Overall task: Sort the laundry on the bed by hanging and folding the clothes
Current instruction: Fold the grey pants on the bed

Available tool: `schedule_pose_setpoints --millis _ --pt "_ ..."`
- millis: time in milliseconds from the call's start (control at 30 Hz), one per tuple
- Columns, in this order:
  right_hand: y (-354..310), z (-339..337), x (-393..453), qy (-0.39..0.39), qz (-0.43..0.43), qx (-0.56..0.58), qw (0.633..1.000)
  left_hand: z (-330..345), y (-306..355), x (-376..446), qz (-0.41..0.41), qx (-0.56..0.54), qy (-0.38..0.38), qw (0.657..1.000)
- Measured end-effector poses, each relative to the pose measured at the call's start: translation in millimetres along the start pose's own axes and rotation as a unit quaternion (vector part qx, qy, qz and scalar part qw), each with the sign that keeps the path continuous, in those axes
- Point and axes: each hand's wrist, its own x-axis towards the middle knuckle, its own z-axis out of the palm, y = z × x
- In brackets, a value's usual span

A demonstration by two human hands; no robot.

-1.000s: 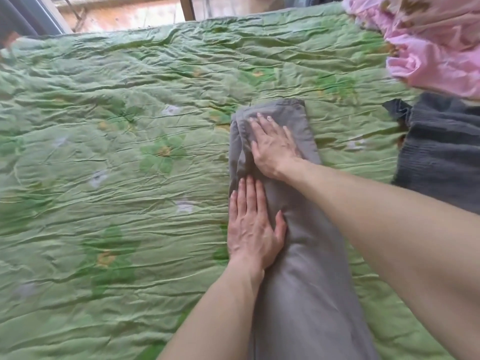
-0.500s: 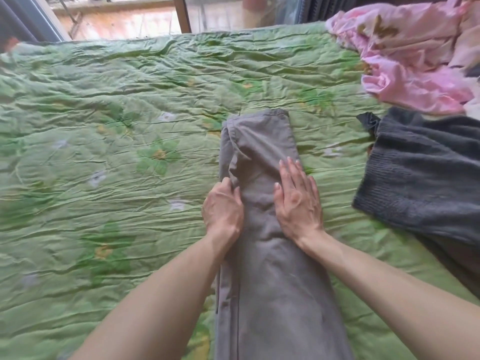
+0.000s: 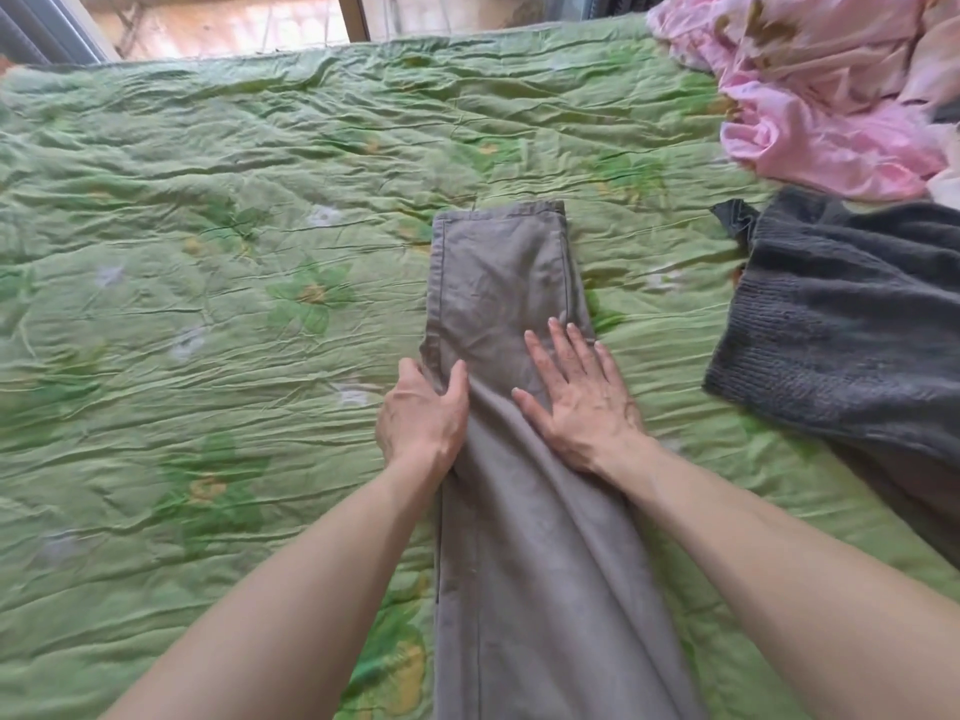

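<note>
Our left hand [image 3: 422, 414] pinches the grey trousers' [image 3: 511, 511] edge; our right hand [image 3: 582, 402] presses them flat, fingers straight.

home bedroom | green floral quilt [image 3: 218, 314] | strewn pink laundry [image 3: 810, 111]

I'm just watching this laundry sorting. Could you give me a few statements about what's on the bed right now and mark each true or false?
1. The grey trousers lie stretched out on the green quilt. True.
2. The right hand lies flat on the trousers with straight fingers. True.
3. The left hand rests on the dark knitted sweater. False: it grips the trousers' left edge.
4. The pink cloth is folded in a neat stack. False: it lies crumpled at the far right.
</note>
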Motion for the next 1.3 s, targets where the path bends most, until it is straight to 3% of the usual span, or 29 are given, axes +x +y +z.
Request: schedule_pose_setpoints --millis 133,333,400,533,667,900,1067,1200,1300 --pt "-3.0 -15.4 -4.5 -0.001 0.020 0.024 1.000 -1.2 -13.6 -30.9 0.013 -0.028 -0.020 0.999" --pt "-23.7 -41.8 -86.6 0.077 0.161 0.186 0.966 -7.8 -40.6 -82.9 -0.007 -0.044 -0.068 0.997" --pt "-21.6 -43.7 -107.6 0.038 0.234 0.227 0.945 -9.6 -49.1 -101.9 -0.025 -0.101 -0.081 0.991" --pt "4.3 -55.4 -106.9 0.014 0.278 0.218 0.936 -14.7 -70.7 -134.6 -0.044 -0.135 -0.065 0.988" --pt "9.4 -63.5 -121.6 -0.040 0.277 0.250 0.927 -19.8 -76.9 -164.5 -0.068 -0.127 -0.018 0.989" --pt "-29.7 -45.5 -279.0 -0.032 0.328 0.317 0.889 -32.6 -103.0 -245.5 -0.050 -0.020 -0.059 0.997" --pt "-43.4 -31.1 -373.2 -0.042 0.349 0.256 0.900 -38.1 -140.1 -303.7 -0.050 -0.027 -0.042 0.997" --pt "-34.9 -36.6 -390.2 -0.112 0.318 0.215 0.916 -43.6 -145.0 -316.9 -0.071 -0.050 -0.020 0.996" --pt "-26.6 -46.7 -404.8 -0.117 0.301 0.244 0.915 -42.2 -144.9 -339.1 -0.040 0.009 -0.014 0.999"
